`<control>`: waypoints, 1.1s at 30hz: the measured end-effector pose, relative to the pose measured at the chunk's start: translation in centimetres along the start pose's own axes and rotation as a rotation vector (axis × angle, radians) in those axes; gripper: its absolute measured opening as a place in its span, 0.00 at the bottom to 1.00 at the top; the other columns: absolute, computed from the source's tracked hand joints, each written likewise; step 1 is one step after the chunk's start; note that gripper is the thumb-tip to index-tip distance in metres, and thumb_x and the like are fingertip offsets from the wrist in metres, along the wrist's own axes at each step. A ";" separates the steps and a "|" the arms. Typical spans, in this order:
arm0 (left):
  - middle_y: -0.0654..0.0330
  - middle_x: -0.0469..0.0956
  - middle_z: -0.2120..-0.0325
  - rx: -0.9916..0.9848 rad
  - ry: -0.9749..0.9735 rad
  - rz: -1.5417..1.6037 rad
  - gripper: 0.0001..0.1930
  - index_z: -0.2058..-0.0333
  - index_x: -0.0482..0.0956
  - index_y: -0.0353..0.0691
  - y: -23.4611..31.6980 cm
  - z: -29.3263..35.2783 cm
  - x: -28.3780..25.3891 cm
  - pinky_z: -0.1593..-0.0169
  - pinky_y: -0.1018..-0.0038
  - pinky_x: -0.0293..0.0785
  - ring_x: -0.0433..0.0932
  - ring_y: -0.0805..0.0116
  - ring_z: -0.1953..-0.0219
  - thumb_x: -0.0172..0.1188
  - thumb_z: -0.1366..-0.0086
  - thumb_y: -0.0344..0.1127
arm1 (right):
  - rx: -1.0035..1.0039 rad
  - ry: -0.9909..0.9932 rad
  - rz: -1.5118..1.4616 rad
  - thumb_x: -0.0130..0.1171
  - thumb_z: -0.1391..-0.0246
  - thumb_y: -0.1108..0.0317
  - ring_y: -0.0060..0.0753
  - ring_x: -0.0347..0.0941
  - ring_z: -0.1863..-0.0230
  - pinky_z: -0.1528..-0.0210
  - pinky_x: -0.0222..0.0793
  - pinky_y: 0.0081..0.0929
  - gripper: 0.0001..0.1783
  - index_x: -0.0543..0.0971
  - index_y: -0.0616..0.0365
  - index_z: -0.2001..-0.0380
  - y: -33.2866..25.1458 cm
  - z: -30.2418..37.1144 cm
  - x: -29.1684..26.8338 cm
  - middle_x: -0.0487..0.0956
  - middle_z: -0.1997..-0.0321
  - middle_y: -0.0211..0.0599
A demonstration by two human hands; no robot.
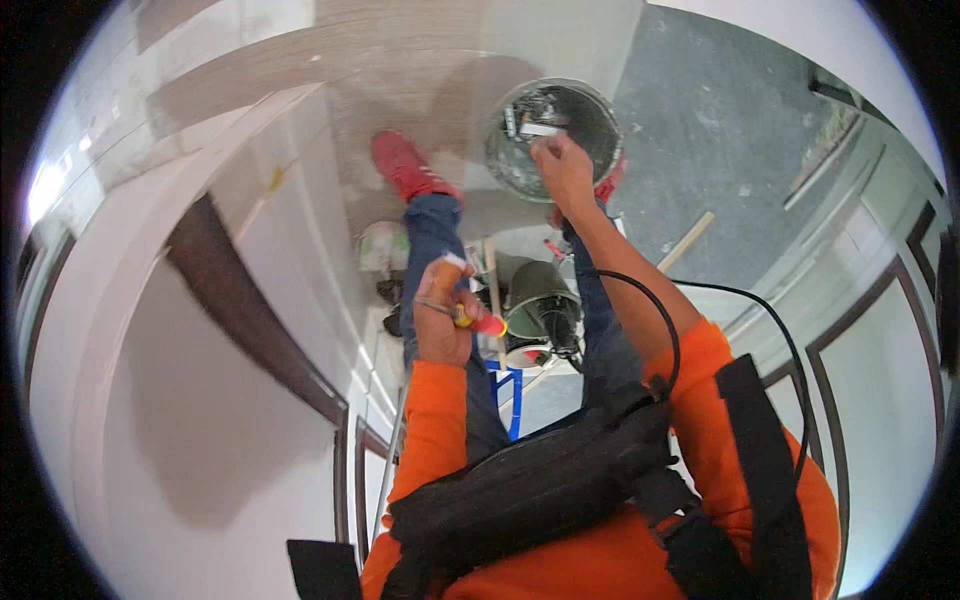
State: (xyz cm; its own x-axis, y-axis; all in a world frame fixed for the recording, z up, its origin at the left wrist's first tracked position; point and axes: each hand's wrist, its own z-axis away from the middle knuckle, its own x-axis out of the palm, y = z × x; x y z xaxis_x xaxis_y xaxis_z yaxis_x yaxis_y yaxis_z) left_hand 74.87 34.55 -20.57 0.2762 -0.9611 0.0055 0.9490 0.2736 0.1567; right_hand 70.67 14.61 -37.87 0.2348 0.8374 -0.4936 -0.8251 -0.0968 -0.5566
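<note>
My right hand [566, 175] reaches over a large bucket [497, 165] with pale smears on its inner wall. Its fingers are closed at one end of a small white flat piece [541, 130], which they seem to pinch. Beside that piece, inside the bucket, shows another small grey-white item [510, 121]. Lower and to the left, in front of my left leg, my left hand [442, 325] is wrapped round a tool with a yellow and red handle [485, 323]. The tool's working end is too blurred to make out. A white patch [454, 261] shows at a fingertip of that hand.
Between my legs stand a green bucket [530, 285] with a dark tool in it, a blue frame [516, 400] and a wooden stick [492, 275]. A pale tub [384, 245] is by my left leg. A wooden strip [686, 241] lies at right. A black cable [745, 292] loops past my right arm.
</note>
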 end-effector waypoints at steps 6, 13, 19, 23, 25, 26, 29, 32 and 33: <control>0.61 0.77 0.68 -0.214 -0.119 -0.122 0.10 0.60 0.74 0.39 -6.2 -4.5 -0.1 0.82 0.76 0.64 0.70 0.74 0.86 0.59 0.36 0.36 | 0.124 0.184 0.443 0.59 0.51 0.56 0.54 0.79 0.60 0.55 0.74 0.39 0.16 0.84 0.57 0.69 9.9 -12.7 1.2 0.82 0.66 0.50; 0.59 0.78 0.70 -0.238 -0.097 -0.340 0.08 0.61 0.76 0.37 -7.1 -5.1 1.6 0.85 0.82 0.60 0.70 0.77 0.86 0.56 0.35 0.35 | 0.131 0.130 0.456 0.64 0.56 0.51 0.50 0.80 0.59 0.55 0.75 0.40 0.19 0.85 0.56 0.69 11.0 -16.7 5.7 0.82 0.65 0.49; 0.58 0.78 0.70 -0.205 -0.116 -0.386 0.09 0.59 0.74 0.37 -7.4 -5.4 1.1 0.85 0.82 0.61 0.70 0.77 0.86 0.55 0.35 0.35 | 0.242 0.058 0.341 0.67 0.59 0.55 0.51 0.79 0.56 0.52 0.75 0.41 0.20 0.84 0.60 0.68 10.6 -15.7 4.9 0.82 0.60 0.51; 0.58 0.79 0.72 -0.226 -0.063 -0.402 0.11 0.61 0.75 0.37 -7.6 -5.5 1.9 0.88 0.80 0.63 0.70 0.75 0.88 0.59 0.36 0.38 | 0.074 0.147 0.370 0.64 0.54 0.54 0.51 0.79 0.61 0.56 0.75 0.40 0.20 0.83 0.63 0.69 13.2 -16.0 3.8 0.81 0.66 0.54; 0.58 0.79 0.69 -0.252 -0.058 -0.420 0.09 0.60 0.75 0.37 -7.4 -5.3 2.4 0.85 0.82 0.61 0.70 0.76 0.86 0.56 0.36 0.34 | -0.031 0.141 0.491 0.62 0.51 0.56 0.48 0.79 0.65 0.59 0.74 0.38 0.18 0.83 0.64 0.68 13.8 -15.9 3.5 0.81 0.69 0.53; 0.58 0.79 0.69 -0.256 -0.063 -0.420 0.09 0.60 0.75 0.36 -7.3 -5.2 2.5 0.85 0.82 0.61 0.71 0.76 0.86 0.56 0.36 0.34 | -0.071 0.087 0.549 0.62 0.50 0.58 0.45 0.79 0.65 0.60 0.74 0.36 0.17 0.83 0.64 0.67 13.6 -16.4 3.3 0.81 0.68 0.51; 0.58 0.79 0.69 -0.264 -0.071 -0.422 0.09 0.59 0.75 0.36 -7.5 -5.3 2.6 0.85 0.82 0.61 0.71 0.76 0.87 0.56 0.36 0.34 | 0.002 -0.021 0.503 0.60 0.50 0.59 0.45 0.80 0.63 0.59 0.74 0.35 0.16 0.83 0.63 0.69 12.2 -17.1 3.9 0.82 0.66 0.51; 0.58 0.79 0.69 -0.253 -0.045 -0.420 0.09 0.60 0.75 0.36 -7.6 -5.3 2.3 0.85 0.82 0.61 0.71 0.76 0.87 0.56 0.35 0.34 | 0.142 -0.077 0.504 0.61 0.52 0.64 0.44 0.81 0.60 0.58 0.77 0.35 0.10 0.84 0.58 0.74 8.4 -16.2 5.0 0.83 0.66 0.47; 0.58 0.79 0.69 -0.261 -0.049 -0.413 0.09 0.60 0.75 0.36 -7.8 -5.3 2.7 0.85 0.82 0.61 0.71 0.76 0.87 0.56 0.35 0.34 | 0.123 -0.042 0.563 0.61 0.52 0.65 0.43 0.81 0.59 0.58 0.77 0.35 0.09 0.84 0.58 0.74 8.6 -16.6 5.0 0.83 0.66 0.46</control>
State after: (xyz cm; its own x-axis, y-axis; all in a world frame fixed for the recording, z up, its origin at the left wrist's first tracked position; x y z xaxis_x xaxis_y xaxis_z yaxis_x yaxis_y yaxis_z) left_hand 69.04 30.01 -27.00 -0.1323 -0.9903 0.0420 0.9860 -0.1359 -0.0968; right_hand 73.25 9.08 -56.23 -0.2761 0.6960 -0.6629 -0.8712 -0.4726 -0.1333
